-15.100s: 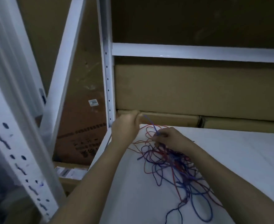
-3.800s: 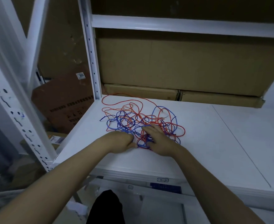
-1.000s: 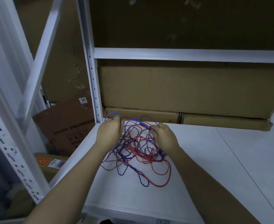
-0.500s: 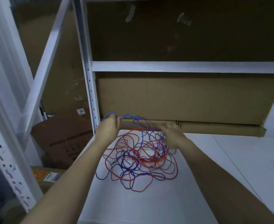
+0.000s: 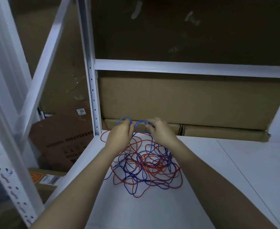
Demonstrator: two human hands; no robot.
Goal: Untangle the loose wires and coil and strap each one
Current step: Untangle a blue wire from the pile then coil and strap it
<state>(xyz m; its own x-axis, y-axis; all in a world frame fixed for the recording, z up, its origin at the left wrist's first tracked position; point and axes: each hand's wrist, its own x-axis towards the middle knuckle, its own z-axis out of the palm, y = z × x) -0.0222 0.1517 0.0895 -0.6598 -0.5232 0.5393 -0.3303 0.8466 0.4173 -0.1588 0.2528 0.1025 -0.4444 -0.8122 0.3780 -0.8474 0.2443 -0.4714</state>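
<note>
Shelving fills most of my view: a white metal rack with a perforated upright and a horizontal beam crossing behind the work area. Behind the beam I see large brown cardboard boxes, and two flatter cartons lie along the back edge of the white shelf surface. Left of the upright, outside the rack, a darker cardboard sheet leans at a tilt, with a small white label reading 3055 near its top.

On the shelf surface, near its left back corner, I have the tangled wires, red and blue strands looped through each other in one loose heap. Part of the heap lies on the shelf; the upper loops are raised toward my hands.

My left hand is curled, thumb and fingers pinching a blue wire loop that arcs above the knuckles. My right hand is just beside it, fingers bent and pinching the same blue strand where it dips between the two hands. Both hands are held above the heap, close to the back cartons.
</note>
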